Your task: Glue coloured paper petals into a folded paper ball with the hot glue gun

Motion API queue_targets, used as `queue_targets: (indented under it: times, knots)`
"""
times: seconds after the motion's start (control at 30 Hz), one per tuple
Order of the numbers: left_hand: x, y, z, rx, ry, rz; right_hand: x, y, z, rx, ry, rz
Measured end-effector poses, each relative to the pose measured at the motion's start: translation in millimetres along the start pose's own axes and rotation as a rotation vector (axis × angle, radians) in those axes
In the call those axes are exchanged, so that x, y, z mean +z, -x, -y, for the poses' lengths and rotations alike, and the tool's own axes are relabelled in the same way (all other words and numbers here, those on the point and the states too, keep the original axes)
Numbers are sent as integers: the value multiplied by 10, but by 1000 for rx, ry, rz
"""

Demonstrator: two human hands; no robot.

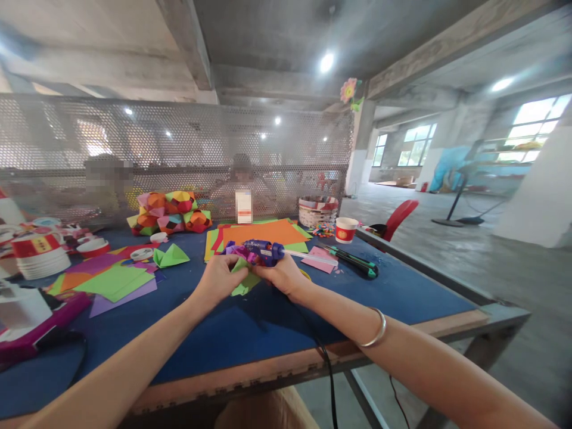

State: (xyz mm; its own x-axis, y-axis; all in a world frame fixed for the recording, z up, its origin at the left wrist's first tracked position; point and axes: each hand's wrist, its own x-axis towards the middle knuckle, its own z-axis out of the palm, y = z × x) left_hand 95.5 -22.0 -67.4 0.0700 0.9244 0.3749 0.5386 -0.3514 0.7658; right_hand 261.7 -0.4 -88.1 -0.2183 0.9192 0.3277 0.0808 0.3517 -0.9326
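My right hand (283, 275) is closed around a blue glue gun (264, 252), with a clear glue stick (308, 257) jutting out of its back toward the right. The gun's nozzle end points left, over folded purple paper (233, 249). In my left hand (220, 279) a piece of green folded paper (243, 283) is pinched between thumb and fingers, just below the purple piece. Both hands meet over the middle of the blue table; how the green and purple pieces join is too small to tell. A black cord (328, 363) runs down over the table edge.
Behind my hands lie stacked coloured sheets (281, 232). A utility knife (355, 261), paper cup (345, 230) and basket (318, 211) stand right. Folded paper balls (170, 213), green sheets (118, 280), stacked cups (41, 256) and a power strip (67, 313) are left. A mesh partition (179, 137) rises behind.
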Motion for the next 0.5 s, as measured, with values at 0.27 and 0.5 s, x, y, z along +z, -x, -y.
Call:
queue_targets:
  times: [0.27,0.5]
  knots:
    - [-24,4,-82,-42,2,53,-28,-3,-4,30,-16,43]
    - [-27,25,-153,-64,56,59,-45,-15,19,-130,66,47]
